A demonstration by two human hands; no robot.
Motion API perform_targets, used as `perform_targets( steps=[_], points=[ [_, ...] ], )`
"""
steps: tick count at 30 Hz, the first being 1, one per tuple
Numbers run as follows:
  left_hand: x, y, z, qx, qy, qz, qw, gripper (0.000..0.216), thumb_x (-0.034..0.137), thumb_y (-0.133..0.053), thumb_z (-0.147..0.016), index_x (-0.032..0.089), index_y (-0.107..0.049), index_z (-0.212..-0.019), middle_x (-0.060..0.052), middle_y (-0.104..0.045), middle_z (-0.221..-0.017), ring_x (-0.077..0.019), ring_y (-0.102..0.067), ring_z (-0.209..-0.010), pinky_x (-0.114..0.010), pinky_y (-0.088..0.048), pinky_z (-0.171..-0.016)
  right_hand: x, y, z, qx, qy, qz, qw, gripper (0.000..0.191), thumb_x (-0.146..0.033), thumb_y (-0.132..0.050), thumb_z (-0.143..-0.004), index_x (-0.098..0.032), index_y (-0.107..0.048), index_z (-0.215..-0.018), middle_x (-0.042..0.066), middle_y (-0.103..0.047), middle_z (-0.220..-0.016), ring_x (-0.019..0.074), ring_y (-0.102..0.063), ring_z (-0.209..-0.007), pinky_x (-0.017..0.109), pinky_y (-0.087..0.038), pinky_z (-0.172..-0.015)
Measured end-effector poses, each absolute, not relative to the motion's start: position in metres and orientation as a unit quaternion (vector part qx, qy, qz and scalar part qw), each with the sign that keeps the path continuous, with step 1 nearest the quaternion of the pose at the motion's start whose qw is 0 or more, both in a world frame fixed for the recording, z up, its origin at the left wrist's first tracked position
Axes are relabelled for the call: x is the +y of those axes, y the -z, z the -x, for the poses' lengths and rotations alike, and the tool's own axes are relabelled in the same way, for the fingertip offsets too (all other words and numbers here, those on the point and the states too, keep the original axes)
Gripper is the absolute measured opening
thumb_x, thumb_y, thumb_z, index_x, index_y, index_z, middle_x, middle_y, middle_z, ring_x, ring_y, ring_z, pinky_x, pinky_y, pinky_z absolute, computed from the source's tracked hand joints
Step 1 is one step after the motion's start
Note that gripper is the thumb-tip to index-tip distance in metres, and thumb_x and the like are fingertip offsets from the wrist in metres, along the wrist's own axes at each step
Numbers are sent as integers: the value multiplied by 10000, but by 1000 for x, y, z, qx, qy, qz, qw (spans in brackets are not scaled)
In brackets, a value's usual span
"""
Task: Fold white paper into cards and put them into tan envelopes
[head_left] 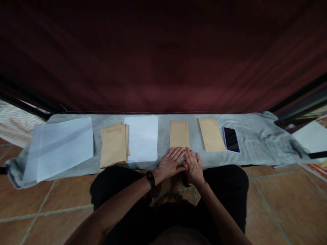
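While left hand (171, 164) and right hand (193, 168) lie flat together, fingertips on brown rectangular paper envelope (179, 134), it's likely light, easily creased: best hold, long sides!

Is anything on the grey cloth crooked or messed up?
Yes, a little. The white paper on the left lies askew, the pile of envelopes has uneven edges, and the slanted envelope beside the phone doesn't line up with the straighter middle envelope. I see nothing spilled.
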State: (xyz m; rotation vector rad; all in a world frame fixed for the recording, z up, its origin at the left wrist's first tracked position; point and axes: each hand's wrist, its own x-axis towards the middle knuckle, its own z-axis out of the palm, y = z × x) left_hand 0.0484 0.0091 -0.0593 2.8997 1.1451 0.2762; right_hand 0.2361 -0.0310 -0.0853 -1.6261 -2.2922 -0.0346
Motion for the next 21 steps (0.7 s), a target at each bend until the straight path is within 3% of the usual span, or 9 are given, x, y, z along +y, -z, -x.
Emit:
perform_targets(
  steps=[9,15,21],
  points=[
    [1,47,-44,373,-72,-925,30,811,642,-358,-986,76,-265,-1560,-154,-245,-1641,-248,-153,-1540,-428,-122,-1261,-32,74,-234,-798,-38,571,188,573,-308,-300,-1049,-180,-201,-1598,116,-389,-1587,249,-307,-1491,530,-191,-1217],
    [1,48,-45,374,-51,-925,43,727,419,-450,-969,63,-239,-1566,-153,-234,-1645,-236,-150,-1541,-399,-86,-1265,-39,74,-221,-810,-49,557,176,603,-360,-292,-1061,-133,-155,-1603,142,-386,-1585,259,-296,-1496,517,-203,-1221],
    [1,51,-43,379,-58,-923,41,732,438,-438,-984,67,-214,-1573,-159,-182,-1656,-242,-120,-1544,-408,-95,-1264,-44,79,-222,-803,-17,573,164,616,-386,-315,-1056,-118,-187,-1596,150,-345,-1604,281,-290,-1496,521,-192,-1221]
  ],
)
